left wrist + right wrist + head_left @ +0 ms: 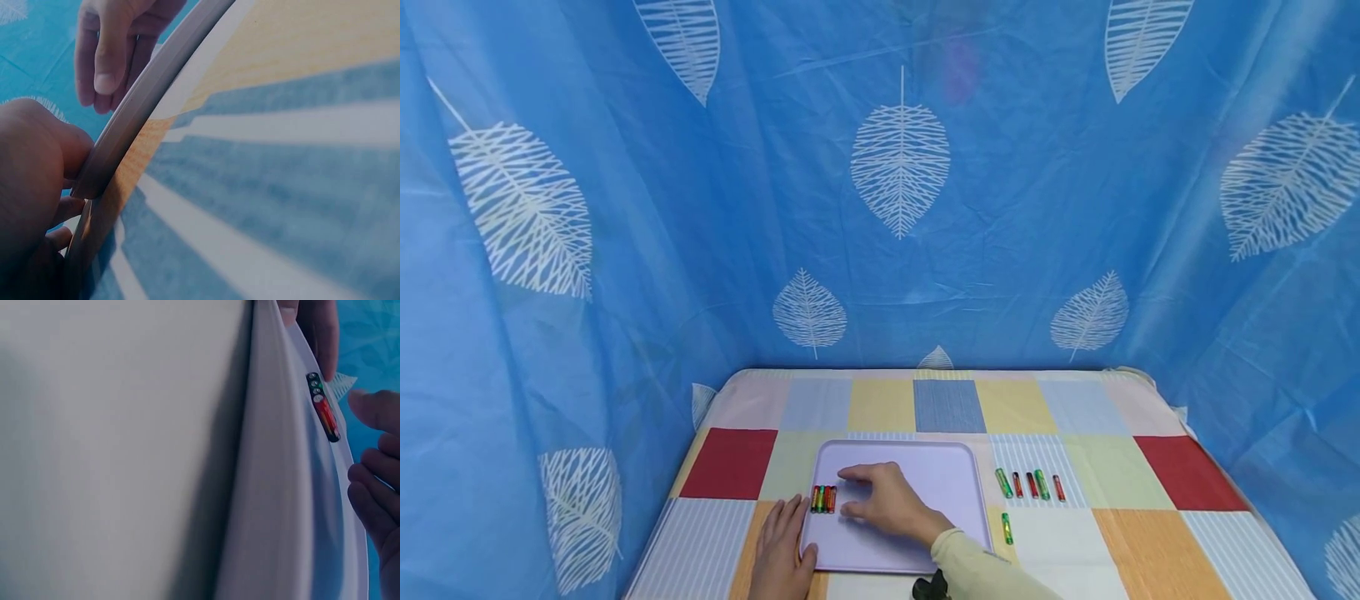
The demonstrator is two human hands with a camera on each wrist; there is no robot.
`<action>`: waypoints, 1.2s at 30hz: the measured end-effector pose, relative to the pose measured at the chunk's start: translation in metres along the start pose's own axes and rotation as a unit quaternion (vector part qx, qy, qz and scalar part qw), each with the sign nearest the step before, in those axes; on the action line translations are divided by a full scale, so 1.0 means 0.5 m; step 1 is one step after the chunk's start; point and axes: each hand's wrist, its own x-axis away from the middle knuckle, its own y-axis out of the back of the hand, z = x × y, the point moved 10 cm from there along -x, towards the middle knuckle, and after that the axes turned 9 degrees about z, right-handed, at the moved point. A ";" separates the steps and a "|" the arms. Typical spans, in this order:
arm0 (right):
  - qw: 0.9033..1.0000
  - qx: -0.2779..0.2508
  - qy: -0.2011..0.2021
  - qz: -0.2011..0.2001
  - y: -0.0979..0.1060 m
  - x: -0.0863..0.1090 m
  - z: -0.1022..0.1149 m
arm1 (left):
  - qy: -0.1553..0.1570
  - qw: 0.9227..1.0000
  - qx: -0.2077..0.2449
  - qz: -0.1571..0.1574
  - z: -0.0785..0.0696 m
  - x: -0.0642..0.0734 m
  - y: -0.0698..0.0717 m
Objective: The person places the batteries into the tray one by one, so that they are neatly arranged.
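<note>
A patchwork tablecloth (1135, 546) covers the table, with a blue leaf-print curtain (895, 292) rising behind and along both sides. On the cloth lies a lilac tray (932, 479), its raised rim taking in a broad floor between the right hand (891, 504) and the three o'clock edge. The left hand (782, 542) lies at the eight o'clock edge, fingers extended, thumb at the corner. Just inside the nine o'clock rim, four batteries (823, 499) sit side by side, long axes running twelve to six. Beside them, the right thumb and fingers stand wide apart, holding nothing, their gap facing nine o'clock. Beyond the three o'clock rim, five loose batteries (1042, 485) tip towards eleven, a green battery (1007, 528) nearer.
</note>
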 end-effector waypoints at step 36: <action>0.996 -0.087 -0.013 0.011 0.097 0.166 -0.066 | -0.055 0.997 -0.023 -0.048 -0.009 0.009 0.003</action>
